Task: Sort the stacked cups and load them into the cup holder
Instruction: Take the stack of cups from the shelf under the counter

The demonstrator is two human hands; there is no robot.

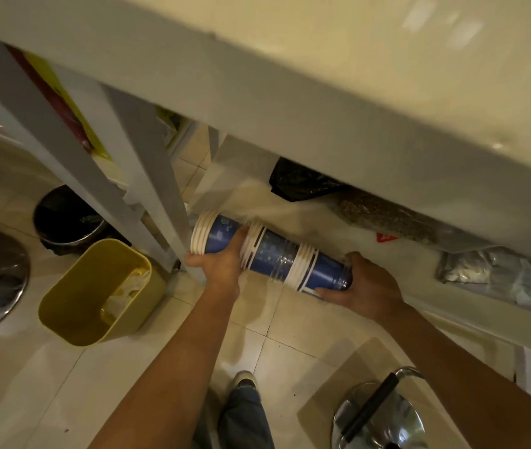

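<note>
Two hands are on the job, and that is about all the progress I can claim. Nearest me, low in the view, I see a leg [246, 413] and shoe over the tiled floor [63, 384], with a chrome stool base [380, 416] to the right. Both forearms reach forward from there.

My left hand [222, 264] is closed around the stack [270, 252] near its left end, thumb under the white rims. My right hand [359, 281] cups the stack's right end, fingers curled round the blue base. The stack lies roughly level between them, held in the air just in front of the low shelf [322, 222] under the bench [355, 76]. It reads as blue cups with white rims nested in groups, inside what looks like a clear sleeve; I cannot tell how many.

To the left stands a yellow bin [96, 293] with crumpled paper in it, and beyond it a dark bin [66, 218]. Deeper on the shelf sit a black bag [299, 181] and a foil pouch [471, 267].

I judge the task barely begun: the cups are fetched but still in one stack. No holder is in view, so the sorting and all the loading remain.
</note>
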